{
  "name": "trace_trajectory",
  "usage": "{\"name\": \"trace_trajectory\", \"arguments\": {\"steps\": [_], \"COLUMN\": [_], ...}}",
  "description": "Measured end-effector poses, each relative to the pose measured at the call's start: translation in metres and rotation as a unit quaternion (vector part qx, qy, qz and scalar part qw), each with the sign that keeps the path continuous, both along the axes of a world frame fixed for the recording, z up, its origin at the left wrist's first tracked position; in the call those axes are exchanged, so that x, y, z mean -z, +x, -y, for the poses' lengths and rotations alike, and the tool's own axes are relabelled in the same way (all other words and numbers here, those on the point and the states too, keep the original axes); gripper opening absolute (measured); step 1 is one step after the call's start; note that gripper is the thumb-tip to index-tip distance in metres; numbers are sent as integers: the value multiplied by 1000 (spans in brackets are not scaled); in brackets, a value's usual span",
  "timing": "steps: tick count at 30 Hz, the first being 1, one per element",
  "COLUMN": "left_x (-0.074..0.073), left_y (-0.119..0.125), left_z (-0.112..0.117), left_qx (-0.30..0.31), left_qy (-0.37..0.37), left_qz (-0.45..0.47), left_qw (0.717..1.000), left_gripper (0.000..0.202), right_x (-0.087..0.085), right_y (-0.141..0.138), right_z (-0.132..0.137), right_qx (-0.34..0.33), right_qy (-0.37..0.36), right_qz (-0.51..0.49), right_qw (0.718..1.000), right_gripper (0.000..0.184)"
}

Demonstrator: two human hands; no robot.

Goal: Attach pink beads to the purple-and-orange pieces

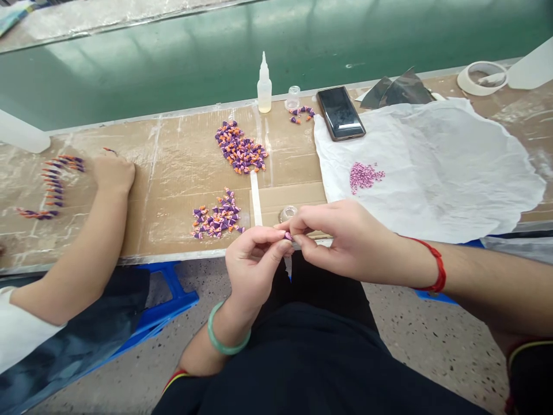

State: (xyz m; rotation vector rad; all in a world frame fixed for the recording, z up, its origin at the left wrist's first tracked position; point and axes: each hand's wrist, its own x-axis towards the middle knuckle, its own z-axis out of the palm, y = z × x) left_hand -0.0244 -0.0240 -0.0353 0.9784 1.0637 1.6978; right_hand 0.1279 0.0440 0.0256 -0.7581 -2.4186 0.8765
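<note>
the left hand [253, 268] and right hand [345, 239] pinch a tiny purple piece [288, 236] just off the cardboard [173, 202], where a slipped grip could drop it to the speckled floor [410, 346].

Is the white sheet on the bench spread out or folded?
Spread out: the white sheet lies flat and open on the cardboard, with pink beads piled on it.

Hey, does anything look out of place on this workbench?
A smartphone lies on the cardboard-covered bench at the edge of the white sheet, out of keeping with the work there. A small cluster of purple-and-orange pieces also sits apart from the main pile.
</note>
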Motion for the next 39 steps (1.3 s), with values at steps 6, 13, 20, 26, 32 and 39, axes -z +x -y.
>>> {"name": "trace_trajectory", "arguments": {"steps": [6, 13, 20, 26, 32, 39], "left_x": [-1, -4, -7, -7, -5, -6], "left_y": [-4, -6, -6, -5, -4, -2], "left_z": [3, 8, 7, 5, 5, 4], "left_qx": [10, 5, 0, -16, -11, 1], "left_qy": [-13, -7, 24, 21, 1, -9], "left_qz": [-11, -99, -169, -171, -151, -116], "left_qw": [1000, 995, 985, 985, 989, 993], "left_gripper": [11, 11, 14, 9, 8, 8], "right_x": [1, 2, 4, 6, 6, 7], "right_y": [2, 6, 8, 8, 9, 10], "right_z": [0, 3, 3, 3, 3, 5], "right_qx": [5, 38, 38, 36, 24, 28], "right_qy": [-66, -91, -48, -19, 16, 28], "right_qz": [-35, -53, -67, -68, -67, -53], "right_qw": [997, 994, 996, 997, 997, 998], "right_gripper": [12, 9, 11, 12, 13, 14]}}
